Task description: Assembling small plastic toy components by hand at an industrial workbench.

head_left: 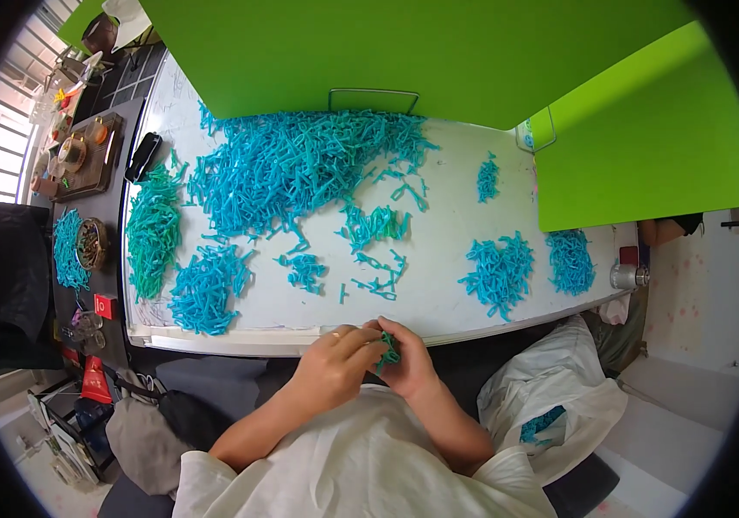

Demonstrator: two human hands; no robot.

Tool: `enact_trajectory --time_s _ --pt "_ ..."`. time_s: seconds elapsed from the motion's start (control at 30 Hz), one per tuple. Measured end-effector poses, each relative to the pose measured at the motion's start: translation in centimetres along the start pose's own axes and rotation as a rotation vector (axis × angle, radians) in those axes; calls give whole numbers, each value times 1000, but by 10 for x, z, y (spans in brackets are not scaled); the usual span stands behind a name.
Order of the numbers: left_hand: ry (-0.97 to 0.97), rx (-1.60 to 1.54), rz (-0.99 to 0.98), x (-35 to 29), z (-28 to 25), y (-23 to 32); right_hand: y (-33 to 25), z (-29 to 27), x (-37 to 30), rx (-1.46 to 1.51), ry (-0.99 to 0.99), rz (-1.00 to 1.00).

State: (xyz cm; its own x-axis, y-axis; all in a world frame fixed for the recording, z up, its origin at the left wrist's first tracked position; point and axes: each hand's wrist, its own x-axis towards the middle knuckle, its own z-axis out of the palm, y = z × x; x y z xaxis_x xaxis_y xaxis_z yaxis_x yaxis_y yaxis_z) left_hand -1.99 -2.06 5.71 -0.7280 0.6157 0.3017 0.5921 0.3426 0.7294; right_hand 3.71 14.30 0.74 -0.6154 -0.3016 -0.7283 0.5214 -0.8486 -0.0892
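Note:
Close to my body, just over the table's near edge, both hands are together. My right hand is curled round a few small green plastic pieces. Bent fingers of my left hand press against these pieces from the other side; whether they pinch one is hidden. The pieces look like small forked clips, too small to tell exactly. Beyond my hands, loose blue-green pieces are scattered on the white table. A small blue cluster lies left of them, and a greener cluster lies farther back.
A large blue heap covers the far left. Smaller piles flank it: green, blue, and to the right blue and blue. Green panels overhang the back. A white bag stands at my right.

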Motion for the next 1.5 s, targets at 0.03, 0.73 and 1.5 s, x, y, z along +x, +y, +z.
enact_trajectory --time_s 0.03,0.73,1.5 --pt "102 -34 -22 -3 -3 -2 -2 2 -1 -1 3 1" --pt "178 261 -553 -12 38 -51 -30 -10 -9 24 116 -111" --pt "82 191 -291 68 50 -71 -38 -28 -13 27 121 -157"
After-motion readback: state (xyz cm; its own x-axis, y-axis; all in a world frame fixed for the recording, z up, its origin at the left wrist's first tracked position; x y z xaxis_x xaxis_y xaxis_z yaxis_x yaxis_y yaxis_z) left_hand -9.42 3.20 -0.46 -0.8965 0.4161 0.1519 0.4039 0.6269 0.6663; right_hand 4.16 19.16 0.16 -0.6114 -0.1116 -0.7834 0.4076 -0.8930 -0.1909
